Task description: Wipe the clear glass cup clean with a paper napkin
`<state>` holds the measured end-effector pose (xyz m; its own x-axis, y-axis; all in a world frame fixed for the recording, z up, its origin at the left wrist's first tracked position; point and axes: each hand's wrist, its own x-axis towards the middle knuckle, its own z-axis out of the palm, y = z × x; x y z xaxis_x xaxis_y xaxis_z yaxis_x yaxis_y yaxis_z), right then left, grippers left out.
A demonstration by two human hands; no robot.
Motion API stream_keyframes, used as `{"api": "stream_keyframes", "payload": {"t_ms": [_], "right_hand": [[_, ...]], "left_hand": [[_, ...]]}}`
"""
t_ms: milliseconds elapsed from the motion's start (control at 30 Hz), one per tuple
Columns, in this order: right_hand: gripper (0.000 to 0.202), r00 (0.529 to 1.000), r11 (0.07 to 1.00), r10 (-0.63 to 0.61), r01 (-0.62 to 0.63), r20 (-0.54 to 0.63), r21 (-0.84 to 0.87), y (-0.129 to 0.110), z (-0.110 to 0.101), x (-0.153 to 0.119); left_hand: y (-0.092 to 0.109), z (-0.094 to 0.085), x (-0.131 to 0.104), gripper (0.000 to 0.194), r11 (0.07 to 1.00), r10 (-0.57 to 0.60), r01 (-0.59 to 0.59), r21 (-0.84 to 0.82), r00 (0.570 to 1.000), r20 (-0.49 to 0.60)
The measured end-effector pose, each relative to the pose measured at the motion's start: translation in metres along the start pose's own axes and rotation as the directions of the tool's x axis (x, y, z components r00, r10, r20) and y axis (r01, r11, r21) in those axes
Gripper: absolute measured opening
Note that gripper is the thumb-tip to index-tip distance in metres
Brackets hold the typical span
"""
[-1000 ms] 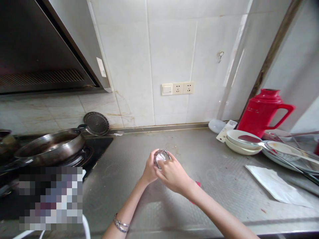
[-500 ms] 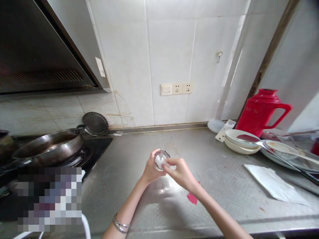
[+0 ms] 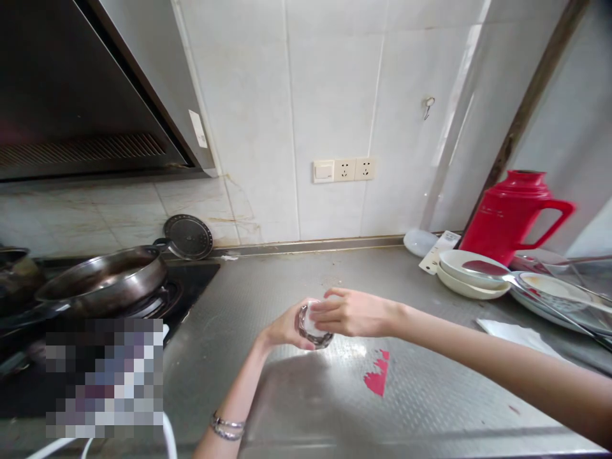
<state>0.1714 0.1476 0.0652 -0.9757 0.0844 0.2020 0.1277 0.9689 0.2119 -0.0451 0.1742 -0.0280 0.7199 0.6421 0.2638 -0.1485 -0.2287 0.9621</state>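
My left hand (image 3: 285,326) is wrapped round a small clear glass (image 3: 323,342), which tilts above the metal counter with its mouth toward my right hand. White tissue (image 3: 310,322) shows inside the glass. The fingers of my right hand (image 3: 351,312) are closed at the mouth and press on the tissue; their tips are partly hidden. On the counter below my right forearm lies a torn scrap of red paper (image 3: 377,376).
A steel pan (image 3: 102,280) sits on the black stove at left, under the range hood (image 3: 90,95). Stacked white bowls (image 3: 471,287), a red thermos (image 3: 511,217), plates with utensils and a white paper sheet (image 3: 519,335) are at right. A blurred patch covers the lower left.
My right hand has turned and swung its forearm out to the right, with its fingers at the glass. The glass is tilted more, and the red scrap is now fully uncovered.
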Motion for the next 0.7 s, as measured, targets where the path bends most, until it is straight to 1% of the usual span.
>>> {"api": "stream_keyframes", "payload": {"t_ms": [67, 133, 267, 300, 367, 433, 500, 633, 700], "right_hand": [[0.028, 0.998, 0.998, -0.062, 0.062, -0.003, 0.001, -0.001, 0.001, 0.003], [0.03, 0.996, 0.996, -0.091, 0.091, 0.026, 0.011, -0.001, 0.003, 0.003], [0.036, 0.982, 0.996, -0.07, 0.058, 0.174, 0.074, 0.006, 0.003, 0.002], [0.038, 0.98, 0.995, -0.061, 0.044, 0.189, 0.095, 0.008, 0.002, 0.002], [0.04, 0.985, 0.991, -0.058, 0.038, 0.161, 0.125, 0.013, 0.001, 0.001], [0.041, 0.995, 0.992, -0.059, 0.049, 0.078, 0.117, 0.016, 0.002, 0.0], [0.041, 0.999, 0.997, -0.044, 0.043, 0.015, 0.06, 0.017, 0.003, -0.001], [0.034, 0.999, 0.993, 0.043, -0.041, 0.013, -0.11, 0.013, 0.006, -0.001], [0.029, 0.995, 0.986, 0.096, -0.091, 0.032, -0.138, 0.007, 0.011, 0.001]], "left_hand": [[0.0, 0.002, -0.001, 0.079, 0.999, -0.031, 0.032, -0.024, 0.998, 0.05], [-0.001, 0.003, -0.001, 0.08, 0.998, -0.051, 0.054, -0.043, 0.996, 0.076], [0.0, 0.004, -0.001, 0.076, 0.996, -0.058, 0.065, -0.063, 0.993, 0.106], [0.001, 0.004, -0.001, 0.076, 0.996, -0.057, 0.064, -0.069, 0.992, 0.109], [0.001, 0.003, -0.001, 0.076, 0.995, -0.055, 0.063, -0.075, 0.994, 0.097], [0.0, 0.003, -0.001, 0.078, 0.997, -0.046, 0.048, -0.06, 0.998, 0.047], [-0.002, 0.003, 0.0, 0.078, 0.999, -0.028, 0.027, -0.022, 0.999, -0.026], [-0.009, 0.003, 0.004, 0.077, 0.998, 0.042, -0.034, 0.046, 0.981, -0.189], [-0.012, 0.005, 0.006, 0.077, 0.994, 0.094, -0.077, 0.072, 0.961, -0.261]]}}
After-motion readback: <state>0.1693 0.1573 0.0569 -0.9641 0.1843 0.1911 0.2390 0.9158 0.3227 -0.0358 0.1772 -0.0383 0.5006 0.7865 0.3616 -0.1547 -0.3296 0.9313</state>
